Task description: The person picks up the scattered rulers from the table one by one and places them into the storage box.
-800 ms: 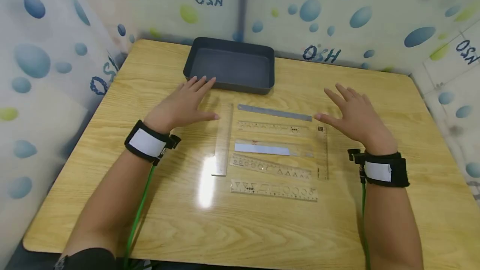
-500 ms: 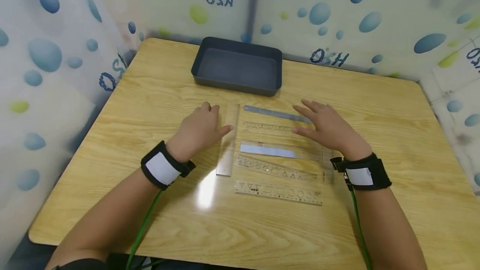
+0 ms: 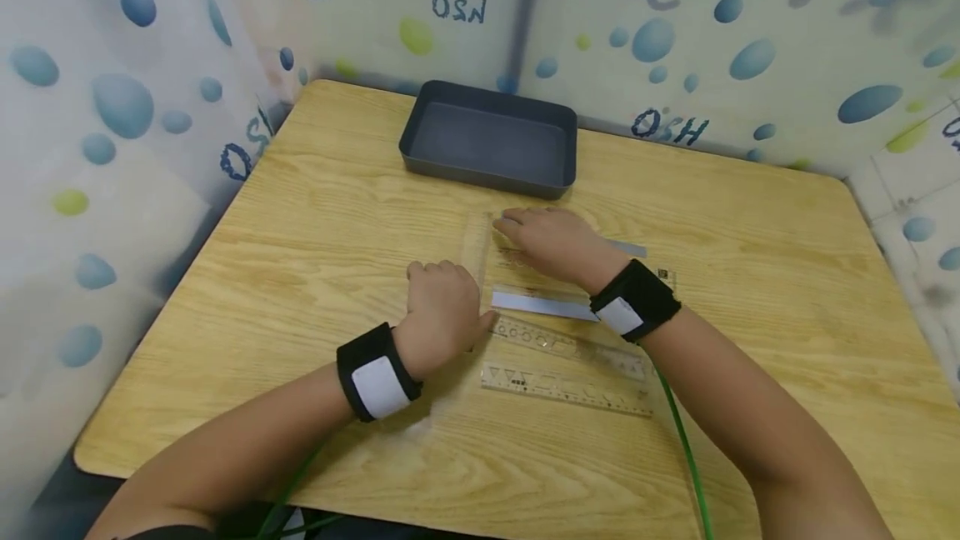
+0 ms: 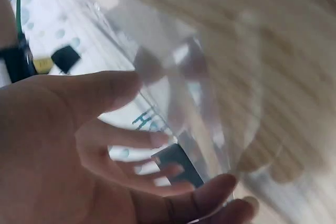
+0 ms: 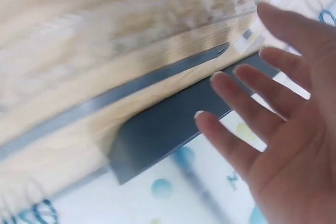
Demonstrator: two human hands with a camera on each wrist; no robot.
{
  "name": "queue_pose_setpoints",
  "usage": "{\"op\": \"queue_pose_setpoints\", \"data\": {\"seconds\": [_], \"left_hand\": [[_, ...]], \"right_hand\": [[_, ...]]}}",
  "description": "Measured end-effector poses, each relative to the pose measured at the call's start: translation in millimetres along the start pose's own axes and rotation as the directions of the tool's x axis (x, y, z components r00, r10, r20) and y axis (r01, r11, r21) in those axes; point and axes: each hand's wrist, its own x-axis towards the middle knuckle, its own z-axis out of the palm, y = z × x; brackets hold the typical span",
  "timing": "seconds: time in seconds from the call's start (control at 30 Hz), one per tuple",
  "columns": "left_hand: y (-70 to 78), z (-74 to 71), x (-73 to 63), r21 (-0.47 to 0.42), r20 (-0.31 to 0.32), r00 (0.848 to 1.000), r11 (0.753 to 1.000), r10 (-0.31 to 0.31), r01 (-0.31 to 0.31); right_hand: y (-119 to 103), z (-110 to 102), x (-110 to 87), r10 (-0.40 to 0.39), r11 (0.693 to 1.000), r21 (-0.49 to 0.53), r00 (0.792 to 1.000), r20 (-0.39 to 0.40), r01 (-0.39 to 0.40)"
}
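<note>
In the head view my left hand [image 3: 444, 315] has its fingers bent over the clear ruler [image 3: 477, 244] that lies lengthwise at the left. The left wrist view shows thumb and fingertips at that ruler's edges, so it is gripped. My right hand [image 3: 551, 244] hovers at the ruler's far end, fingers spread and holding nothing in the right wrist view. Beneath it lies a steel ruler [image 5: 131, 85], partly covered in the head view. Nearer me are a white-striped ruler [image 3: 536, 304] and two clear stencil rulers [image 3: 555, 337], [image 3: 566, 390]. Another clear ruler [image 3: 666, 276] is mostly hidden by the right wrist.
A dark grey rectangular tray [image 3: 491, 180] stands at the back of the wooden table [image 3: 315, 215]. Behind the table are walls [image 3: 360, 32] with a blue and green dotted pattern. Green cables [image 3: 686, 448] trail from the wrist bands.
My left hand has come right and nearer me, onto the lengthwise ruler, its fingers bending. My right hand has swept left across the steel ruler. The head view has shifted slightly.
</note>
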Motion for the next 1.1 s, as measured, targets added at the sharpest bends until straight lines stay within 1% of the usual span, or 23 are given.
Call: {"op": "queue_pose_setpoints", "data": {"seconds": [0.1, 0.17, 0.23, 0.3, 0.37, 0.47, 0.53, 0.6, 0.67, 0.73, 0.77, 0.87, 0.9, 0.93, 0.97, 1.1], "left_hand": [[2.8, 2.1, -1.2, 0.01, 0.001, 1.0, 1.0, -0.015, 0.015], [2.3, 2.7, -1.5, 0.004, 0.003, 0.999, 0.999, -0.032, 0.032], [0.2, 3.5, -2.5, 0.006, -0.003, 0.999, 0.999, -0.041, 0.041], [-2.6, 4.2, -4.9, 0.007, -0.028, 0.999, 0.999, -0.046, 0.047], [-6.3, 5.4, -7.8, 0.019, -0.074, 0.996, 0.999, -0.046, 0.048], [-12.9, 8.1, -11.4, 0.047, -0.146, 0.988, 0.997, -0.051, 0.058], [-18.1, 9.5, -13.3, 0.074, -0.176, 0.983, 0.995, -0.053, 0.067], [-23.5, 10.7, -15.2, 0.101, -0.19, 0.981, 0.992, -0.049, 0.07], [-28.5, 12.1, -16.5, 0.132, -0.216, 0.976, 0.989, -0.042, 0.072], [-33.8, 14.5, -17.3, 0.156, -0.274, 0.961, 0.984, -0.043, 0.089], [-36.5, 16.0, -17.7, 0.17, -0.317, 0.947, 0.98, -0.042, 0.101], [-44.9, 21.8, -18.3, 0.186, -0.451, 0.892, 0.975, -0.026, 0.122], [-47.8, 23.8, -18.5, 0.186, -0.48, 0.877, 0.975, -0.016, 0.119], [-51.1, 25.8, -18.6, 0.193, -0.5, 0.866, 0.975, 0.0, 0.112], [-54.5, 27.6, -19.0, 0.19, -0.511, 0.859, 0.977, 0.014, 0.097], [-67.7, 33.8, -16.9, 0.17, -0.484, 0.873, 0.985, 0.062, 0.024]], "right_hand": [[-6.7, -3.8, 16.3, -0.029, 0.994, -0.107, 0.999, -0.018, 0.027], [-9.1, -6.3, 23.4, -0.061, 0.987, -0.15, 0.997, -0.037, 0.055], [-10.7, -6.9, 29.6, -0.094, 0.982, -0.17, 0.994, -0.049, 0.084], [-12.3, -5.8, 34.8, -0.129, 0.976, -0.186, 0.99, -0.057, 0.116], [-14.0, -3.7, 39.7, -0.149, 0.97, -0.202, 0.987, -0.052, 0.136], [-15.0, -0.2, 45.2, -0.182, 0.96, -0.227, 0.982, -0.057, 0.165], [-15.0, 1.8, 48.4, -0.203, 0.953, -0.24, 0.978, -0.057, 0.184], [-14.5, 3.7, 50.5, -0.231, 0.945, -0.252, 0.971, -0.063, 0.208], [-13.2, 5.4, 51.8, -0.259, 0.935, -0.271, 0.962, -0.083, 0.228], [-11.7, 6.8, 52.4, -0.281, 0.927, -0.291, 0.952, -0.123, 0.236], [-11.0, 7.1, 52.4, -0.29, 0.924, -0.299, 0.945, -0.149, 0.237], [-8.9, 7.0, 51.2, -0.313, 0.919, -0.312, 0.926, -0.212, 0.24], [-8.3, 6.5, 50.4, -0.317, 0.92, -0.306, 0.922, -0.223, 0.243], [-7.8, 5.5, 49.5, -0.319, 0.924, -0.293, 0.92, -0.228, 0.247], [-7.3, 4.0, 48.2, -0.315, 0.928, -0.275, 0.922, -0.226, 0.25], [-2.7, -2.3, 38.7, -0.279, 0.951, -0.19, 0.94, -0.196, 0.243]]}}
